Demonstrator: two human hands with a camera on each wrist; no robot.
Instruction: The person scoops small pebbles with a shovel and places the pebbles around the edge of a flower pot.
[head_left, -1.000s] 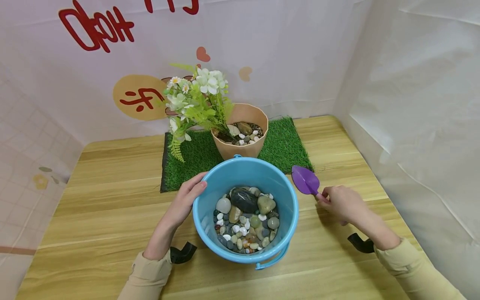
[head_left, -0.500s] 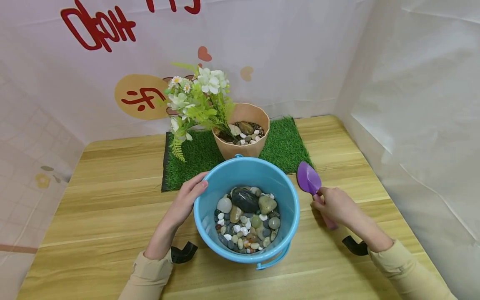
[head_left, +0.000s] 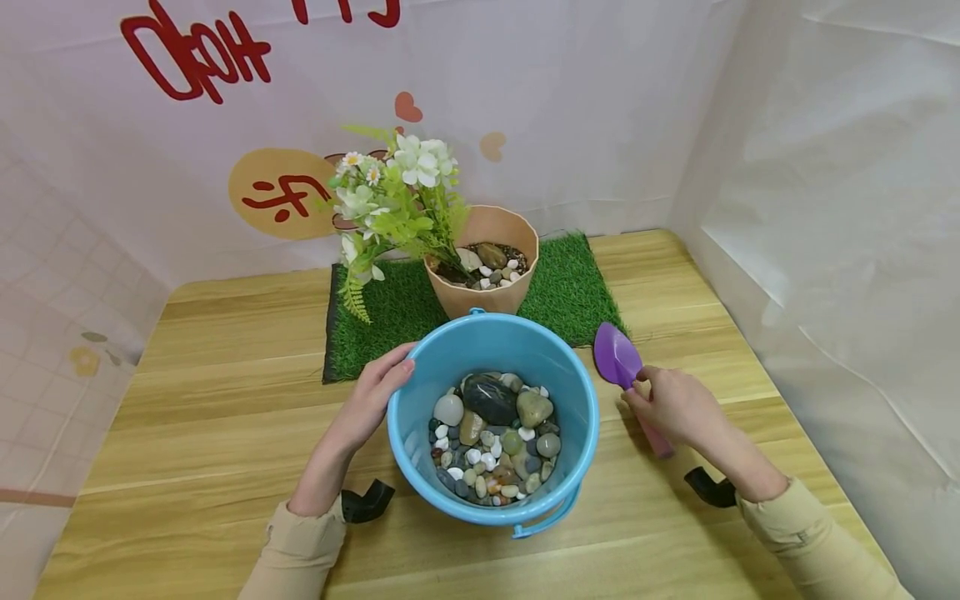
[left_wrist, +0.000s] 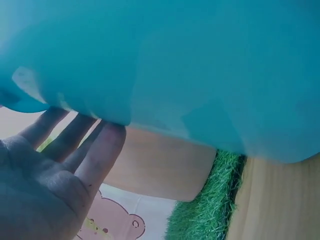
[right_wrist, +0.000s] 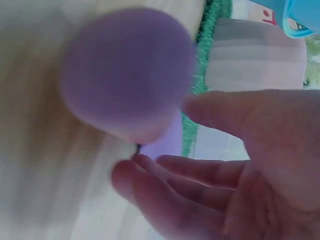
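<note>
A light blue bucket (head_left: 487, 333) of stones and pebbles stands in the middle of the wooden table. My left hand (head_left: 365, 412) rests against its left side, thumb near the rim; in the left wrist view the fingers (left_wrist: 100, 155) lie nearly straight along the outer wall. To the right, my right hand (head_left: 682, 408) holds a small trowel (head_left: 618, 357) near the neck between thumb and fingers. Its purple blade points toward the back and its pink handle (head_left: 657, 437) slants toward me, low at the table. In the right wrist view the blurred handle end (right_wrist: 130, 75) hides part of the grasp.
Behind the bucket, a peach flower pot (head_left: 480, 296) with white flowers (head_left: 420, 162), soil and stones stands on a green turf mat (head_left: 573, 283). White cloth walls (head_left: 592, 108) enclose the back and sides. A black piece (head_left: 367, 502) shows at each wrist.
The trowel has shifted right and turned, its handle now slanting more toward me. My right hand has moved slightly left, nearer the blade. My left hand and the bucket stay in place.
</note>
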